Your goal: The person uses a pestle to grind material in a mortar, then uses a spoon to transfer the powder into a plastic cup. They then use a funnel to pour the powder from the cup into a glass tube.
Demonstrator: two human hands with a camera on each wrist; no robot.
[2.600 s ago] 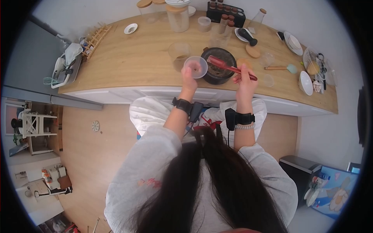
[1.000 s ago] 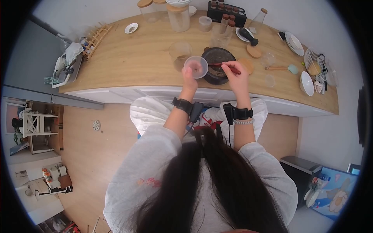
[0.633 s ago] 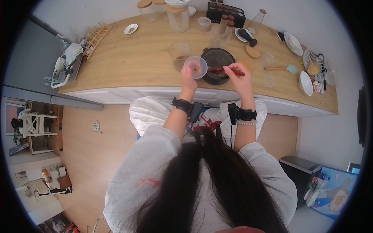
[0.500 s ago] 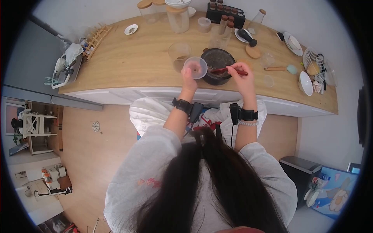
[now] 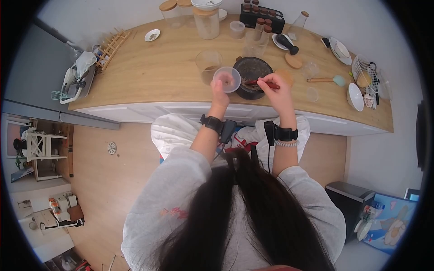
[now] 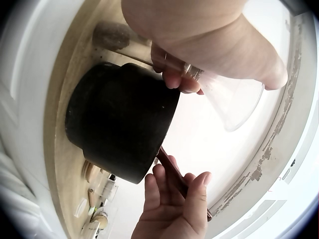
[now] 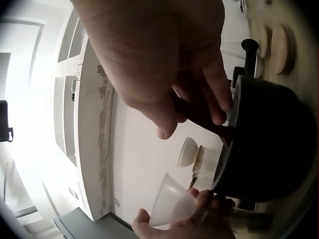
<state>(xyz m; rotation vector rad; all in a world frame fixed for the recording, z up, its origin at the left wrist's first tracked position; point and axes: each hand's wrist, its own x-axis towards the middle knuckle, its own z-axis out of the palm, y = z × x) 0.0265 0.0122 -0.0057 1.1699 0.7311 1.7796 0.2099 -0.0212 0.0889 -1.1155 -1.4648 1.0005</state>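
In the head view my left hand point(image 5: 220, 92) grips a translucent funnel point(image 5: 233, 74), its wide mouth facing up beside the mortar's left rim. The left wrist view shows fingers round the funnel's narrow end, with something glassy there. My right hand point(image 5: 278, 92) pinches the handle of a red-brown spoon point(image 7: 199, 117) between thumb and fingers. The spoon's head is down inside the black mortar point(image 5: 253, 67), among dark ground bits, and largely hidden. Just behind the funnel stands a clear glass beaker point(image 5: 209, 58) with brown powder at the bottom.
A black pestle point(image 5: 288, 44) lies on a white dish behind the mortar. To the right are a wooden lid point(image 5: 294, 60), a spatula point(image 5: 323, 80) and a white bowl point(image 5: 355, 97). Wooden-lidded jars point(image 5: 207, 27) and a black spice rack point(image 5: 262, 19) line the back.
The right hand first held the spoon above the mortar with its head showing, then lowered it inside. In the last half second it shifted slightly left. The left hand stayed nearly still.
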